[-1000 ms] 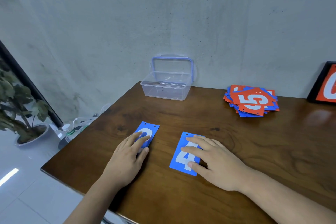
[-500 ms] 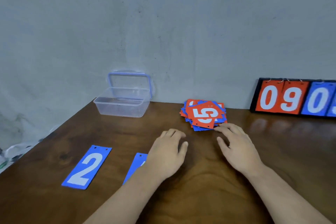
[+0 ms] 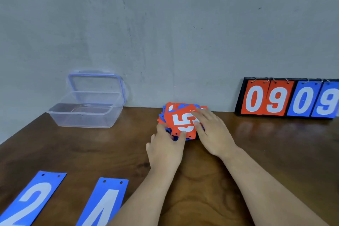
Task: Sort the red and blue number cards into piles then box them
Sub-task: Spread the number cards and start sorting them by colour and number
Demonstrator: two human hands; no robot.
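A mixed pile of red and blue number cards [image 3: 166, 113] lies at the back of the table, with a red 5 card [image 3: 180, 121] on top. My left hand [image 3: 165, 148] pinches the pile's near left edge, thumb on the red 5 card's near edge. My right hand [image 3: 212, 134] rests on the right side of the red 5 card with straight fingers. A blue 2 card [image 3: 34, 198] and a blue 4 card [image 3: 104, 203] lie side by side, apart, at the near left. A clear plastic box [image 3: 84, 121] stands open at the back left.
The box's blue-rimmed lid [image 3: 95, 86] leans against the grey wall behind it. A flip scoreboard [image 3: 288, 99] showing red 09 and blue 09 stands against the wall at the back right. The brown wooden table [image 3: 275, 152] ends at its left edge near the box.
Both hands left the blue 2 and 4 cards and moved forward and right to the mixed pile. They now touch the pile, and the view has turned right.
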